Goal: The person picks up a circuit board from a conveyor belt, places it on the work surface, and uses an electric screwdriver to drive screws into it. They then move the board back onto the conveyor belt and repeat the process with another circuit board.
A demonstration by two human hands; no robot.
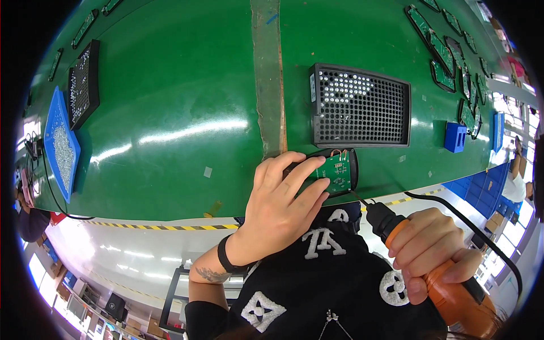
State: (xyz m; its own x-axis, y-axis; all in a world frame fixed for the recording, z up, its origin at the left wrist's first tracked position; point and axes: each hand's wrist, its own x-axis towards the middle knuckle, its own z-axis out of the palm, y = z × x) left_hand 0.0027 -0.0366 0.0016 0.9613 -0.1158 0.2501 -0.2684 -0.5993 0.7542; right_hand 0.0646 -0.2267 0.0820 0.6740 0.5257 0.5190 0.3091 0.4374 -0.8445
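My left hand (pixel 280 204) reaches over a green circuit board (pixel 340 174) in a black casing (pixel 355 164) near the table's front edge. Its spread fingers press on the board's left part and hide it; the thumb is hidden. My right hand (pixel 433 249) is wrapped round an orange electric screwdriver (pixel 445 292) with a black nose. The screwdriver's thin bit points up and left, its tip close to the casing's lower right corner. Whether the tip touches cannot be made out. Just beyond the casing lies a black tray (pixel 362 141) of round holes, partly filled with small shiny pieces.
Several circuit boards (pixel 442 51) lie at the far right, behind a blue block (pixel 455 137). At the left are another black perforated tray (pixel 94 85) and a blue tray (pixel 56 99) of small silvery pieces. A black cable (pixel 493 232) curves past my right hand.
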